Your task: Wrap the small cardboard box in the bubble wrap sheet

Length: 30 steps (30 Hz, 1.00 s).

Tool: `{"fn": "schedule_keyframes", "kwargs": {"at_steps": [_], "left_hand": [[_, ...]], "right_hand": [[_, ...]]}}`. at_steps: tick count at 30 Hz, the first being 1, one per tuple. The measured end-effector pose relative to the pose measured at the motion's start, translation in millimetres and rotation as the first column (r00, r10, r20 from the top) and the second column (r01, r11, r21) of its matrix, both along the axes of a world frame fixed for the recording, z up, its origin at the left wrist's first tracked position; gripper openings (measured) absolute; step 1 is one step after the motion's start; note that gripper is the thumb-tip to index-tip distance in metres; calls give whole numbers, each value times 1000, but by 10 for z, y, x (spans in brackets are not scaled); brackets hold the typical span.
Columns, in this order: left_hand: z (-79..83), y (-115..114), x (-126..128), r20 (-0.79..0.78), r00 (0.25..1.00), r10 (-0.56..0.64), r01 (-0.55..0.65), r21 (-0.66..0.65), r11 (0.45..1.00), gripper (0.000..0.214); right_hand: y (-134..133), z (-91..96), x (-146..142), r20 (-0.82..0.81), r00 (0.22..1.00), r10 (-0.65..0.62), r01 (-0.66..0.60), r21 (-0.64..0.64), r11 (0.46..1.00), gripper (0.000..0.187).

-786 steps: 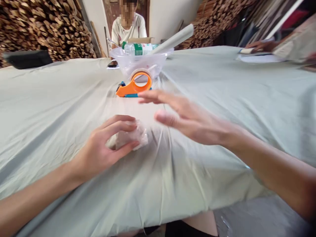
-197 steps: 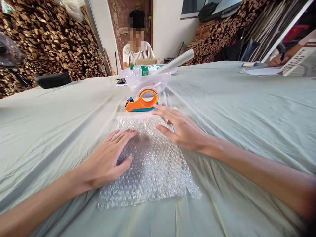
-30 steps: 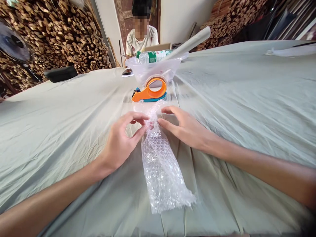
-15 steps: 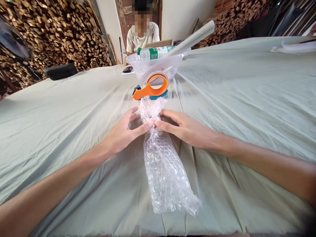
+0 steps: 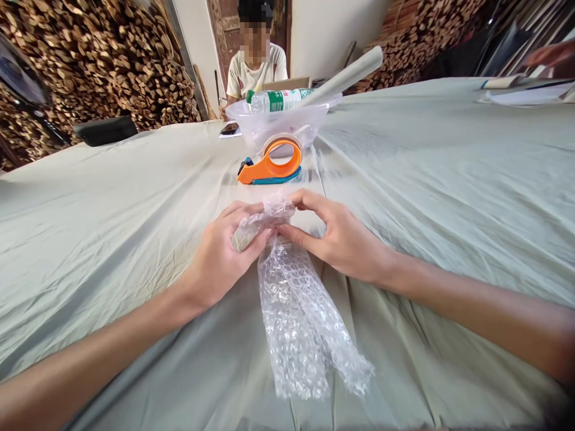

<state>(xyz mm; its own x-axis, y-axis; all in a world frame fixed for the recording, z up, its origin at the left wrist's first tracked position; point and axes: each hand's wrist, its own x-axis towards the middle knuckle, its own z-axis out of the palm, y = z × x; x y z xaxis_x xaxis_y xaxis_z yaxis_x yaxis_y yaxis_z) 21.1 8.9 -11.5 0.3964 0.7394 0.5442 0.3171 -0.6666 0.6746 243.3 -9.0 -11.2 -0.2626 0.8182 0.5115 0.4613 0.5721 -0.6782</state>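
Note:
A strip of clear bubble wrap (image 5: 296,317) lies across the cloth in front of me, its loose tail spreading toward the near table edge. At its far end the wrap is bunched between my two hands. My left hand (image 5: 229,245) grips the bunch from the left, thumb and fingers curled on it. From the right, my right hand (image 5: 336,233) pinches the same bunch between thumb and fingers. Whether anything is wrapped inside, I cannot tell. Just beyond my hands an orange tape dispenser (image 5: 274,161) with a blue lower part rests on the cloth.
Behind the dispenser stands a translucent plastic basin (image 5: 269,129) holding a green-labelled bottle (image 5: 278,100) and a long white roll (image 5: 345,75). A phone (image 5: 230,129) and a black case (image 5: 105,130) lie farther back. A person (image 5: 256,66) sits opposite. Another hand (image 5: 550,55) shows at far right.
The far end of the bubble wrap, upright before, is now folded down toward me between my hands. My fingers have closed over it. A blurred hand has appeared at far right.

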Motion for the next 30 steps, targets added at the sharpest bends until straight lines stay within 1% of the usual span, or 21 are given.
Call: {"fn": "schedule_keyframes", "kwargs": {"at_steps": [2,4,6,8,11,13,16,18,21,23,25,27,30], "left_hand": [[-12,-11,2,-37,999,18,-13,121,993,19],[-16,-13,3,-64,998,7,6,202,979,18],[-12,-19,4,-94,995,26,3,294,956,19],[-6,-32,6,-130,990,61,-6,388,922,20],[-1,-59,10,-160,983,88,-3,468,884,19],[0,-78,8,-163,984,77,14,496,868,17],[-2,-122,-10,-195,979,60,52,524,850,17],[-8,-164,-37,-250,966,64,80,525,847,28],[-30,-211,-93,-356,932,66,135,511,849,56],[-47,-208,-130,-388,919,62,151,495,856,64],[-53,-180,-156,-359,932,59,130,479,868,59],[-42,-145,-166,-301,952,52,98,463,881,44],[-11,-108,-156,-230,972,40,72,461,884,24]], "right_hand": [[-10,-17,-6,-38,999,0,2,49,999,30],[-21,-34,-15,-48,999,-21,25,78,997,38],[-31,-46,-26,-38,999,-21,25,96,995,42],[-38,-50,-33,-27,1000,11,-7,133,991,36],[-50,-35,-33,2,999,35,-34,225,974,17],[-63,-15,-26,15,999,33,-36,259,965,13],[-93,18,-14,49,998,28,-39,255,966,13],[-114,31,-6,90,996,3,-25,253,967,17],[-136,31,3,141,989,-44,3,281,960,23],[-144,25,5,147,988,-48,0,305,952,25],[-152,21,4,128,991,-32,-10,315,949,26],[-160,24,3,98,995,-12,-19,311,950,27],[-169,37,6,78,997,9,-33,315,948,28]]}}
